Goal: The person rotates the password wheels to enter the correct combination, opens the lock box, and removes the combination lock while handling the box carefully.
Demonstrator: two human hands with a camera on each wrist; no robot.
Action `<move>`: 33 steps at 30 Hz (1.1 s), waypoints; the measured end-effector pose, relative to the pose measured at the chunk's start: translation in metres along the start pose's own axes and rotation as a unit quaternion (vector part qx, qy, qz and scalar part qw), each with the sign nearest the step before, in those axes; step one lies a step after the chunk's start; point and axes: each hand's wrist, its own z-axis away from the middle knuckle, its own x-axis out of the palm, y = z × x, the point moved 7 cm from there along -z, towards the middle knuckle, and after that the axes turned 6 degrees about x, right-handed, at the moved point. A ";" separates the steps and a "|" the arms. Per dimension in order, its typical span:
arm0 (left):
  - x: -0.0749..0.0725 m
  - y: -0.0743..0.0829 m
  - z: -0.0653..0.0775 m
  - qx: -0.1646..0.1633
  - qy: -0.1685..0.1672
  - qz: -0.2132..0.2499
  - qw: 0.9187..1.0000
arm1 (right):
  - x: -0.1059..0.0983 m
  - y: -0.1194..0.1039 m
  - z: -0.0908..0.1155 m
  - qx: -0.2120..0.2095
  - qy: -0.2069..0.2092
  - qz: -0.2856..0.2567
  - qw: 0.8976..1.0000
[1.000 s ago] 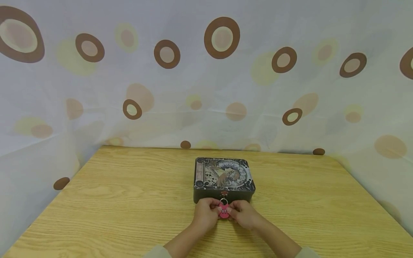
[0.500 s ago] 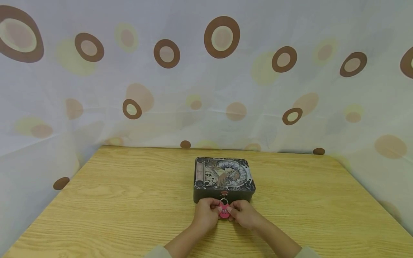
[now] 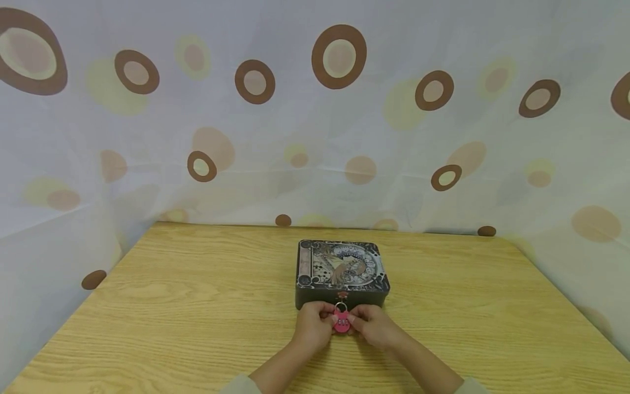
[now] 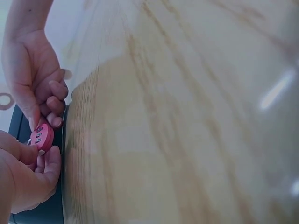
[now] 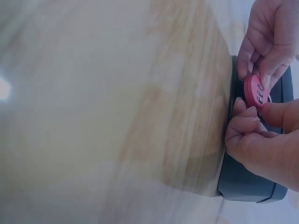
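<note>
A pink combination padlock (image 3: 342, 323) with several number dials is held in front of a dark tin box (image 3: 339, 298). Its metal shackle (image 3: 341, 306) points up and meets the small reddish clasp (image 3: 342, 295) on the box's front. My left hand (image 3: 313, 325) pinches the lock's left side between thumb and fingers. From the right, my right hand (image 3: 372, 327) pinches the other side, thumb at the edge of the dials. In the left wrist view the dials on the padlock (image 4: 42, 137) show between both thumbs. The right wrist view shows the padlock (image 5: 256, 92) close against the box front.
The box lid (image 3: 342, 265) carries an ornate printed picture and is down. Box and hands are over a wood-grain table (image 3: 197, 306). A pale curtain (image 3: 295, 131) with brown and yellow circles hangs behind the table and along both sides.
My right thumb has shifted slightly right on the padlock, so more of the dials shows. The left hand and the box have stayed in place.
</note>
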 end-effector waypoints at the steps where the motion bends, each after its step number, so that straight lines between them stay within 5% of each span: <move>1: 0.000 0.000 0.000 -0.001 0.000 0.001 1.000 | 0.000 0.000 0.001 -0.001 0.000 -0.001 1.000; 33: 0.003 0.001 0.001 -0.014 0.001 0.014 1.000 | 0.004 -0.002 -0.002 -0.042 -0.009 0.035 0.998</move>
